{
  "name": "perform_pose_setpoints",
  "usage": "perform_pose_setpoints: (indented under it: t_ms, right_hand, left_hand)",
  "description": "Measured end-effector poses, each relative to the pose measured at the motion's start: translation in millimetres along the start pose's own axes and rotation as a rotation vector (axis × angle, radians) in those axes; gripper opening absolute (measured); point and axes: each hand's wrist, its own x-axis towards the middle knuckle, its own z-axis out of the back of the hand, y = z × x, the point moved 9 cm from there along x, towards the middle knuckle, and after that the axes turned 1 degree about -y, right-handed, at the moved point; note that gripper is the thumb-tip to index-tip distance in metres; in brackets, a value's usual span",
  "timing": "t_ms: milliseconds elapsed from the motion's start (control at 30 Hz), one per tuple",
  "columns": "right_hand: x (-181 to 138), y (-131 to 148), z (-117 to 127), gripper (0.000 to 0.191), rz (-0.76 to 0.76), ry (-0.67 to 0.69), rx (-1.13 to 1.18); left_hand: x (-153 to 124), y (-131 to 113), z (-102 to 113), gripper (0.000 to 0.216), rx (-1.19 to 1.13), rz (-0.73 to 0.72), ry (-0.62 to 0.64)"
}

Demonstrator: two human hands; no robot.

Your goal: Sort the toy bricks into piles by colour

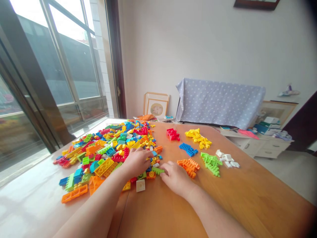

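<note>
A big heap of mixed coloured building bricks [106, 150] covers the left half of the wooden table [247, 198]. My left hand [137, 162] rests palm down on the heap's right edge, fingers curled among the bricks. Just right of it, my right hand [174, 177] lies on the table, its fingertips pinching a small green brick [158, 170]. To the right lie sorted groups: red bricks [172, 134], yellow bricks [198, 138], blue bricks [188, 149], orange bricks [189, 166], green bricks [211, 163] and white bricks [227, 158].
A lone white brick [140, 185] and a long orange brick [74, 194] lie near the table's front. Behind the table stand a dotted cloth-covered object [220, 100], picture frames [156, 105] against the wall, and a low cabinet [262, 145]. Large windows [61, 66] are at left.
</note>
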Motion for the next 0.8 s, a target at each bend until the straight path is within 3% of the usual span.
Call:
perform_pose_setpoints:
  t_ms: [133, 467, 800]
  right_hand:
    - [-1, -11, 2, 0.003, -0.039, 0.024, -0.041]
    - [8, -20, 8, 0.018, -0.074, -0.103, 0.104]
    - [9, -7, 13, 0.018, -0.014, -0.185, 0.165]
  left_hand:
    - [1, 2, -3, 0.018, 0.111, -0.009, 0.013]
    - [5, 3, -4, 0.018, 0.219, 0.032, -0.061]
    - [15, 7, -20, 0.033, 0.302, 0.075, 0.01]
